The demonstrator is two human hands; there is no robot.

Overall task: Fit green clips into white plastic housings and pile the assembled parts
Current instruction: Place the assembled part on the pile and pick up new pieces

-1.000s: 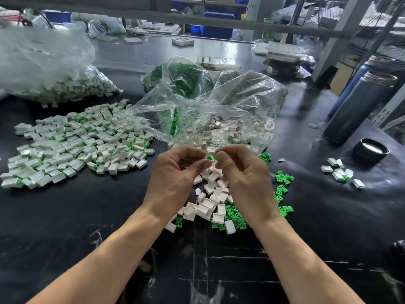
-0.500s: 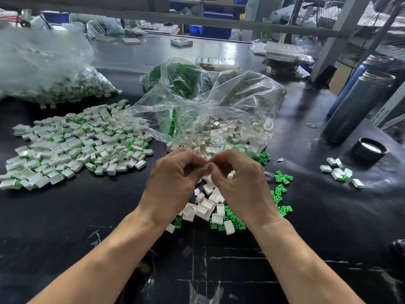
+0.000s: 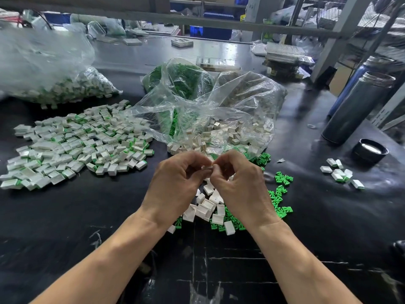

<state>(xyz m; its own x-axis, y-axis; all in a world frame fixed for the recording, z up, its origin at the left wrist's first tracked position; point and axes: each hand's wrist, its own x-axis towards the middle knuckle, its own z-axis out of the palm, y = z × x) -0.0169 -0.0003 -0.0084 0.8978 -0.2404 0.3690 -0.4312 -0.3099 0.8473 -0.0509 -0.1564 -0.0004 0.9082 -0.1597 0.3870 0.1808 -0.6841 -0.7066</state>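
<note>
Since a second ago both hands have drawn closer together, fingertips now meeting. The left hand (image 3: 175, 183) and right hand (image 3: 238, 183) are pinching one white housing (image 3: 207, 167) between them, probably seating a clip; its long axis is lying roughly left-right, though fingers are hiding most of it. The assembled pile (image 3: 74, 145) is waiting far left.

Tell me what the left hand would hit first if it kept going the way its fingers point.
The left hand has its curled fingers aimed rightward at the right hand, and their fingertips already meet on a small white part. So it would probably press into the right hand's fingers first, though depth is hard to judge.
</note>
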